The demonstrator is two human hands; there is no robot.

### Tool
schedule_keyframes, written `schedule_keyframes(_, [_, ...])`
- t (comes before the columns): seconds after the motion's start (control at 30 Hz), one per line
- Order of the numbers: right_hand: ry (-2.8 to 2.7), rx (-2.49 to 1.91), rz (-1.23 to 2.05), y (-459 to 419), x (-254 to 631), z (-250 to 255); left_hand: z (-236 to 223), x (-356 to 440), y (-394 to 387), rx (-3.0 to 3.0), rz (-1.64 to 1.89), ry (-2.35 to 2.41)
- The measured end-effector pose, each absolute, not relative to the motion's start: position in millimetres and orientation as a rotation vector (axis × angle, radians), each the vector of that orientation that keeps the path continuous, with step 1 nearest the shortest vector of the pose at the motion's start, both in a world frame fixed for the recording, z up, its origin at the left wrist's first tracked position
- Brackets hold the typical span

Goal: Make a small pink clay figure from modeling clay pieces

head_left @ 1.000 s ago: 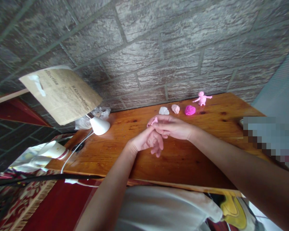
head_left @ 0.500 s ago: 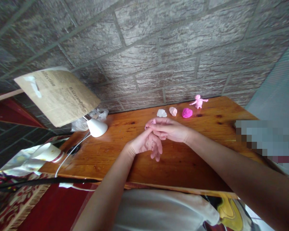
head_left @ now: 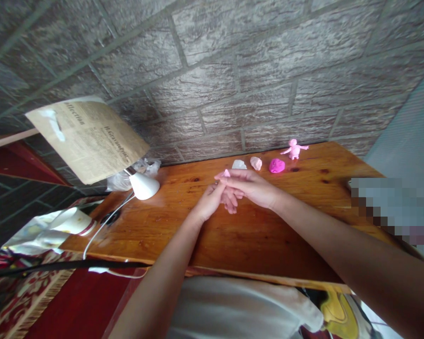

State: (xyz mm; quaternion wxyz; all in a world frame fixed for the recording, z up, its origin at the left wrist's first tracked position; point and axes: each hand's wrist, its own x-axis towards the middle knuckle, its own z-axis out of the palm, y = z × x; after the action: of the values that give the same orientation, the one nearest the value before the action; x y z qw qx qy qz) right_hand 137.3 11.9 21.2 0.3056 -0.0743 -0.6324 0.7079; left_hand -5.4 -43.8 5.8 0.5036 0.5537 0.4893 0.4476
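A small piece of pink modelling clay (head_left: 226,173) pokes up between my fingertips, its lower part hidden. My right hand (head_left: 256,187) pinches it from the right with thumb and fingers. From the left, my left hand (head_left: 212,201) presses its thumb and fingertips to the same spot, its other fingers curled below. Beyond the hands stand a white clay lump (head_left: 239,164), partly covered by my right hand, a pale pink lump (head_left: 256,163) and a bright magenta lump (head_left: 277,165). A pink clay figure (head_left: 294,149) with outstretched arms stands upright behind them.
A lamp with a white base (head_left: 144,186) and paper shade (head_left: 92,141) stands at the table's left, its white cord running over the edge. Left of it lie paper cups (head_left: 72,221). A stone-patterned wall (head_left: 212,89) rises behind the wooden table (head_left: 261,240).
Both hands have moved slightly up, and the left fingers have drawn in closer. More of the pink clay shows above the fingertips. The view has shifted a little.
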Motion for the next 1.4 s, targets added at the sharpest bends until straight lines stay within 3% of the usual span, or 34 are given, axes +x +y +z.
schedule_keyframes(0.57, [-1.766,-0.239,1.734,12,136,20,9,-8,-44,1.614,1.181,1.424])
schedule_keyframes(1.03, [-1.681,-0.346,1.743,8,132,15,11,-8,-54,1.994,1.386,1.969])
schedule_keyframes(1.4, [-1.527,-0.626,1.605,12,132,20,10,-6,-54,2.139,1.414,2.143])
